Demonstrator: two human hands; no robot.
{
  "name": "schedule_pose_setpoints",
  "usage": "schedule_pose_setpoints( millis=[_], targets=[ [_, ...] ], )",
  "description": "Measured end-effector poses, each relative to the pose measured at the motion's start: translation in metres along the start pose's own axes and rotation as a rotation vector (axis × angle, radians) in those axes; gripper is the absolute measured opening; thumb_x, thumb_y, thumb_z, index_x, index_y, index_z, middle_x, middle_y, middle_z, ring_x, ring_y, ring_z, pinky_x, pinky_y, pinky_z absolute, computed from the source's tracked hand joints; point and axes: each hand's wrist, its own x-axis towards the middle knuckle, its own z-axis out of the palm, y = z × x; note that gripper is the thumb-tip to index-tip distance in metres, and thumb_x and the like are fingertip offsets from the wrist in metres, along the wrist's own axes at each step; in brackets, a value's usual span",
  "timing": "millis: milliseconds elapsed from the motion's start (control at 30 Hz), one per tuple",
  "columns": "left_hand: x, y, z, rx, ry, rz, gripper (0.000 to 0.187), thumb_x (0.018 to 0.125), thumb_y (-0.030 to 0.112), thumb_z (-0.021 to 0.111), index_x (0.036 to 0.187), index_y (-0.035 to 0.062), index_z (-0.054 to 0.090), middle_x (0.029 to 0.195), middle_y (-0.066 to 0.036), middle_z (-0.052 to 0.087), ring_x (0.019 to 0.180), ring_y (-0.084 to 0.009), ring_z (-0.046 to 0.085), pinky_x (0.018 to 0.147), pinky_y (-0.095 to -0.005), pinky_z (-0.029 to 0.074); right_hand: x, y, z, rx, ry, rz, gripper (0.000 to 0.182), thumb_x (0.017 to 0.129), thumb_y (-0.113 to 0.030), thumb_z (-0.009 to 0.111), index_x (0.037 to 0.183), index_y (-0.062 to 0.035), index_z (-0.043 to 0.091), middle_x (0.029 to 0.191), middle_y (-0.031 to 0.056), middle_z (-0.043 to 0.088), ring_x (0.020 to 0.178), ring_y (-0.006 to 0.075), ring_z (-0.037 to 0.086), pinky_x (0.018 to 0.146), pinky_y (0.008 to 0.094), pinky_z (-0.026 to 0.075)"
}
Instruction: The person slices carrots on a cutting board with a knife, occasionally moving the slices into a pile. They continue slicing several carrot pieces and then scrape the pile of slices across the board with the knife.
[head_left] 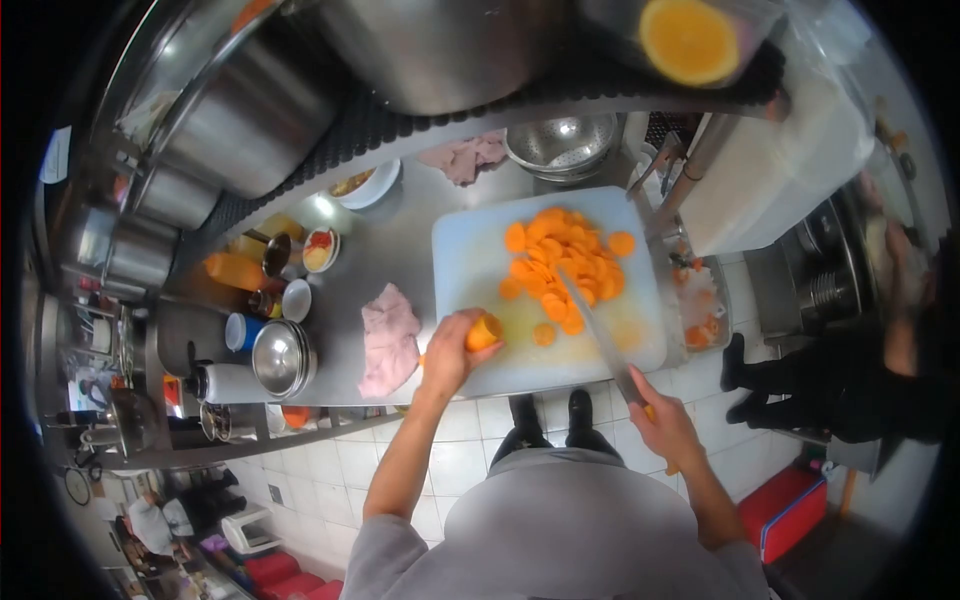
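Note:
My left hand (452, 352) is closed around a carrot (484, 332) whose cut orange end points toward the middle of the cutting board (465, 255). In my right hand (664, 425) is the handle of a long kitchen knife (603, 340), its blade reaching up and left over the white board. The blade's tip lies at the pile of carrot slices (565, 262). One slice (543, 334) lies apart from the pile, between the held carrot and the blade. Fingers of my left hand hide part of the carrot.
A pink cloth (389, 340) lies left of the board, near stacked metal bowls (280, 358). Behind the board sits a colander (562, 140). A clear container (705, 305) with scraps stands at its right. A shelf with large pots (250, 110) overhangs the counter. Another person (850, 370) stands at right.

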Motion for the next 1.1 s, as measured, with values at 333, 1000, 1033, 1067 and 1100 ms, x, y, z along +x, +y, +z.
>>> schedule_pose_setpoints(
  millis=[333, 1000, 1033, 1067, 1100],
  targets=[
    [0.046, 0.019, 0.000, 0.397, 0.010, 0.215, 0.051, 0.074, 0.018, 0.082, 0.121, 0.0092, 0.064, 0.119, -0.012, 0.065, 0.107, -0.0336, 0.062, 0.091, -0.0395, 0.050, -0.040, 0.044, -0.012, -0.083, 0.112, -0.134, 0.058, 0.086, -0.002, 0.065, 0.142, -0.0137, 0.055, 0.095, 0.0138, 0.061, 0.076, 0.0337, 0.064, 0.073, 0.0386, 0.052],
    [0.035, 0.031, 0.009, -0.182, -0.061, -0.447, 0.025, 0.086, 0.024, 0.076, 0.096, 0.0011, 0.071, 0.086, -0.011, 0.073, 0.074, -0.0221, 0.070, 0.067, -0.0330, 0.054, 0.035, 0.061, -0.014, -0.600, -0.103, -0.419, 0.049, 0.083, -0.008, 0.063, 0.126, -0.0318, 0.067, 0.112, 0.0082, 0.058, 0.102, 0.0274, 0.063, 0.079, 0.0401, 0.053],
    [0.040, 0.032, 0.014, -0.180, -0.063, -0.446, 0.025, 0.086, 0.024, 0.076, 0.096, 0.0011, 0.071, 0.086, -0.011, 0.073, 0.074, -0.0221, 0.070, 0.067, -0.0330, 0.054, 0.040, 0.058, -0.012, -0.610, -0.129, -0.483, 0.050, 0.083, -0.007, 0.063, 0.126, -0.0310, 0.066, 0.114, 0.0087, 0.057, 0.102, 0.0275, 0.062, 0.080, 0.0403, 0.053],
    [0.044, 0.035, 0.022, -0.032, -0.229, -0.393, 0.031, 0.083, 0.029, 0.078, 0.097, 0.0024, 0.071, 0.089, -0.013, 0.074, 0.081, -0.0264, 0.070, 0.074, -0.0369, 0.054, 0.041, 0.056, -0.010, -0.610, -0.128, -0.482, 0.050, 0.083, -0.007, 0.063, 0.126, -0.0310, 0.066, 0.114, 0.0087, 0.057, 0.102, 0.0275, 0.062, 0.080, 0.0403, 0.053],
    [0.049, 0.040, 0.032, 0.112, -0.388, -0.333, 0.037, 0.080, 0.034, 0.079, 0.099, 0.0037, 0.072, 0.092, -0.014, 0.074, 0.087, -0.0308, 0.070, 0.080, -0.0408, 0.054, 0.042, 0.054, -0.012, -0.601, -0.163, -0.466, 0.049, 0.082, -0.007, 0.063, 0.125, -0.0304, 0.067, 0.113, 0.0089, 0.058, 0.102, 0.0278, 0.062, 0.081, 0.0401, 0.052]
  ],
)
